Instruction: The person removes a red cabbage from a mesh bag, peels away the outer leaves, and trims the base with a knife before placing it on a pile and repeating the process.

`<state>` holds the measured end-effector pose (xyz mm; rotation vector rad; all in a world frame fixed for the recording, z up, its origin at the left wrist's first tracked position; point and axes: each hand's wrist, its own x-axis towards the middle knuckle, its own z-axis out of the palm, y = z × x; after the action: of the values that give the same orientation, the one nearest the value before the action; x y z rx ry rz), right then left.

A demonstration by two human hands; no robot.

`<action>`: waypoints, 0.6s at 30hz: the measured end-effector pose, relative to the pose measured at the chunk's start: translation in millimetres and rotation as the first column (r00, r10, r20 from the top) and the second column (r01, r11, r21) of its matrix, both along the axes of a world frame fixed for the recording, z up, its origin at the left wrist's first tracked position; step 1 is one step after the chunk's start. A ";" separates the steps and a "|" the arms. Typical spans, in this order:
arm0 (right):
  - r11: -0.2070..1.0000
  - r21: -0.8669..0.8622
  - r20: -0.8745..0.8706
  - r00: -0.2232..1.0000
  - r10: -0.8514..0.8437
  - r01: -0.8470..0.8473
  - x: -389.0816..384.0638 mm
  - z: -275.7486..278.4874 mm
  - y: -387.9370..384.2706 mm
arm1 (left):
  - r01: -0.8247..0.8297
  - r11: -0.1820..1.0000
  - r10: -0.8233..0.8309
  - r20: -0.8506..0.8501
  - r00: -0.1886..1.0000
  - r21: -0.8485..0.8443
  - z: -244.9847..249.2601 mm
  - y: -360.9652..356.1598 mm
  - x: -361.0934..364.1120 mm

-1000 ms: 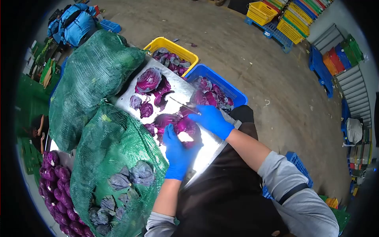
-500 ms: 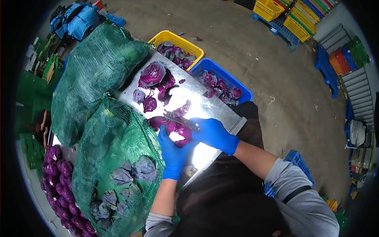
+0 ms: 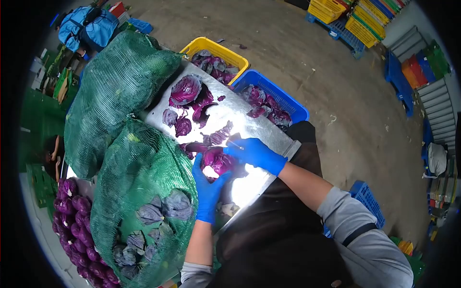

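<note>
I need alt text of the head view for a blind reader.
A blue-gloved left hand cradles a purple cabbage at a table, the right hand against it. Loose leaves lie nearby; green sacks are at left, a yellow crate and a blue crate beyond.

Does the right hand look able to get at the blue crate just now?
Likely yes: the blue crate stands open beside the table and nothing seems to block the way, though the right hand appears to hold a knife.
</note>
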<state>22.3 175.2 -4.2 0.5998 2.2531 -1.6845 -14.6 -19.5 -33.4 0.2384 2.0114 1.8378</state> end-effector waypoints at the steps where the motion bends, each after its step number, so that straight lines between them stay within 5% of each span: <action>1: 1.000 -0.002 -0.001 1.000 0.002 -0.002 -2.1 -1.7 1.0 | -0.002 1.000 0.002 -0.001 1.000 -0.002 -0.3 -2.7 -3.4; 3: 0.995 -0.084 0.033 0.998 -0.047 0.050 -1.5 -11.1 5.1 | 0.225 0.942 -0.302 -0.334 0.893 -0.250 -0.7 -10.0 -9.7; 4: 0.995 -0.087 0.038 0.998 -0.048 0.051 6.9 -31.9 10.2 | 0.239 0.932 -0.328 -0.349 0.878 -0.272 11.5 -7.1 -8.0; 6: 0.826 0.564 -0.173 0.977 0.127 -0.007 23.4 -78.5 28.7 | 0.279 0.932 -0.342 -0.308 0.888 -0.230 11.1 -5.4 -12.1; 9: 0.765 0.617 -0.294 0.956 0.007 0.184 29.8 -50.3 32.5 | 0.321 0.935 -0.345 -0.186 0.920 -0.149 7.4 -4.2 -12.1; 10: 0.899 0.414 -0.258 0.965 -0.037 0.145 19.4 -15.7 29.3 | 0.331 0.934 -0.350 -0.160 0.923 -0.133 16.4 -0.6 -10.6; 11: 0.900 0.411 -0.256 0.966 -0.038 0.144 14.0 6.4 15.5 | 0.341 0.933 -0.356 -0.144 0.923 -0.117 23.6 3.5 -12.4; 13: 0.978 -0.201 -0.556 0.815 -0.165 0.061 7.0 32.2 -4.9 | 0.370 0.917 -0.393 -0.185 0.901 -0.147 25.8 8.9 -13.7; 15: 0.997 -0.062 -0.497 0.865 -0.071 0.046 9.6 8.1 2.5 | 0.208 0.977 -0.211 -0.216 0.953 -0.039 21.4 14.4 -3.5; 16: 0.997 0.075 -0.420 0.907 0.023 0.010 10.3 -0.2 6.8 | 0.107 0.974 -0.172 -0.345 0.923 -0.200 28.5 12.4 4.4; 18: 0.991 0.130 -0.358 0.934 0.015 0.034 16.4 3.1 7.7 | -0.007 0.999 -0.001 -0.178 0.984 -0.040 20.4 11.2 25.2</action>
<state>38.7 183.0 -1.1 0.3509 2.6360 -1.7771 10.5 -8.3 -13.0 0.4009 2.1663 1.8327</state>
